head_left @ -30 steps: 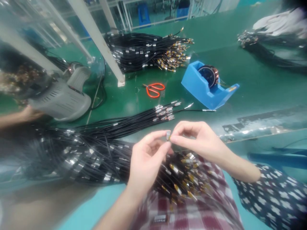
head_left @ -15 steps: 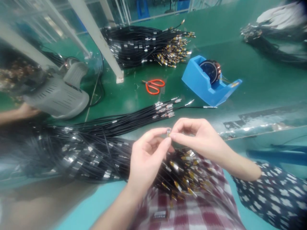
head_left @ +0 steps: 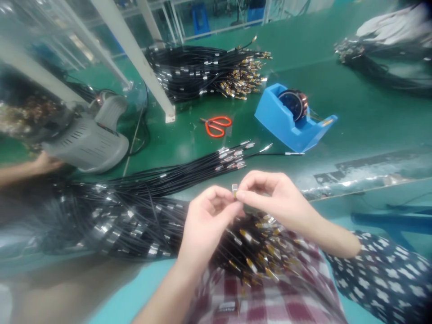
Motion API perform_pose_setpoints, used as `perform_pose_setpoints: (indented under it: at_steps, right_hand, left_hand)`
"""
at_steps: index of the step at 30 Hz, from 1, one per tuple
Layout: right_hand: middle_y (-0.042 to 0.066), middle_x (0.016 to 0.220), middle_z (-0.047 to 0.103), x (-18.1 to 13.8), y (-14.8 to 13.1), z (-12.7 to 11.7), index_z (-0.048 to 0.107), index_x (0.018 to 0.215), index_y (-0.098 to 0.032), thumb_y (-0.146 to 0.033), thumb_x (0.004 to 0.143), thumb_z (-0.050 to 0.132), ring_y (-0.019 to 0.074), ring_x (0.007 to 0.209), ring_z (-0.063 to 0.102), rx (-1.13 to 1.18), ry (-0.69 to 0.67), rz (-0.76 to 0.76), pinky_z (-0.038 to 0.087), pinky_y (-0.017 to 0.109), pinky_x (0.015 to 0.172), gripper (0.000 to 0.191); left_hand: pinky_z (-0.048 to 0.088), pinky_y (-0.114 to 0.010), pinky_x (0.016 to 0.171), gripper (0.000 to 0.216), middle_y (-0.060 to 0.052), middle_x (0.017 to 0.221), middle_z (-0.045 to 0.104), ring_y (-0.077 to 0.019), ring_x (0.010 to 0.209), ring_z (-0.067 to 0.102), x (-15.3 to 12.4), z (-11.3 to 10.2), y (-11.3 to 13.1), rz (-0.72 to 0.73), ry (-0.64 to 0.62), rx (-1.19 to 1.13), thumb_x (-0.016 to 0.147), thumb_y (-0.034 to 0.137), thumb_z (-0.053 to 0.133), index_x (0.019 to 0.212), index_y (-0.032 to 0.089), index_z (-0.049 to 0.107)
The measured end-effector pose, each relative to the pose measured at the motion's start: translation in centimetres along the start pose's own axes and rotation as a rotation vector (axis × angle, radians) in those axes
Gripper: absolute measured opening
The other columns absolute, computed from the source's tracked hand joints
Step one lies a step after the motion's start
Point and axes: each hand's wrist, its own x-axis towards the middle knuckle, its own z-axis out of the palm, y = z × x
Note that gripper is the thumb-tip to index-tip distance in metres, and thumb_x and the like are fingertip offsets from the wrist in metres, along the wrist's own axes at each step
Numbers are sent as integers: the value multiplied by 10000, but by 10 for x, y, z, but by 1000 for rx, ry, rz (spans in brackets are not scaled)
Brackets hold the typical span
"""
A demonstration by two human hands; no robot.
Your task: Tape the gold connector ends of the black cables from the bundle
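Note:
Just above the cables in my lap, my left hand (head_left: 206, 220) and my right hand (head_left: 280, 195) meet at the fingertips. Both pinch a small cable end (head_left: 235, 188), with a silver connector tip and an amber patch showing between them. Fingers hide the rest of it. Below my hands, a thick bundle of black cables (head_left: 165, 225) lies over my lap, its amber-and-silver ends (head_left: 253, 263) pointing right. Behind my fingers a thinner bundle of black cables (head_left: 189, 168) rests on the bench with bare silver ends.
Orange-handled snips (head_left: 218, 126) and a blue tape dispenser (head_left: 286, 119) stand on the green bench (head_left: 324, 76). Another cable pile (head_left: 202, 72) lies at the back. A grey machine (head_left: 91, 139) is at left, with another person's hand (head_left: 47, 163) beside it. White posts (head_left: 135, 58) rise nearby.
The view has shifted slightly, so the bench things sit a little lower. My fingertips have moved a little on the cable end, and more of its silver tip shows now.

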Motion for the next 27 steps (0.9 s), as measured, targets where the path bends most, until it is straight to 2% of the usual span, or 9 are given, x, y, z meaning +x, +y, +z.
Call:
perform_pose_setpoints:
  at_steps: [4,7,12,19,27]
  right_hand:
    - [3,690,635,1,9,-3,730,861,-165,-348,839,630,150,694,570,138,-15,41,445,296,715,210]
    - [-9,658,607,1,14,-5,740,957,-179,-406,873,583,149,690,565,157,14,42,445,293,725,288]
    - [44,855,694,1,9,-1,707,866,-175,-408,789,683,174,752,594,101,3,28,459,304,702,246]
    - [36,721,675,1,8,4,682,732,-161,-305,797,702,181,708,611,137,30,-24,481,343,719,159]
    - [9,602,650,3,7,9,651,743,-160,-303,827,703,169,642,620,318,-78,-8,507,359,731,174]
  left_hand:
    - [328,-137,441,128,2,574,680,-39,452,479,0,1,4,-51,33,-74,750,148,736,740,138,609]
    - [331,-138,446,149,-10,582,688,-45,458,488,0,1,5,-70,37,-115,735,162,749,737,138,602]
    - [332,-145,452,152,-11,584,687,-54,465,492,0,-1,4,-63,38,-119,736,178,756,745,143,609]
    - [331,-165,477,134,-16,593,680,-69,490,488,-1,-1,4,-71,39,-136,741,188,752,750,142,626]
    - [375,-174,572,105,-16,616,651,-84,581,506,-1,-2,3,-52,-48,-211,807,215,710,760,124,685]
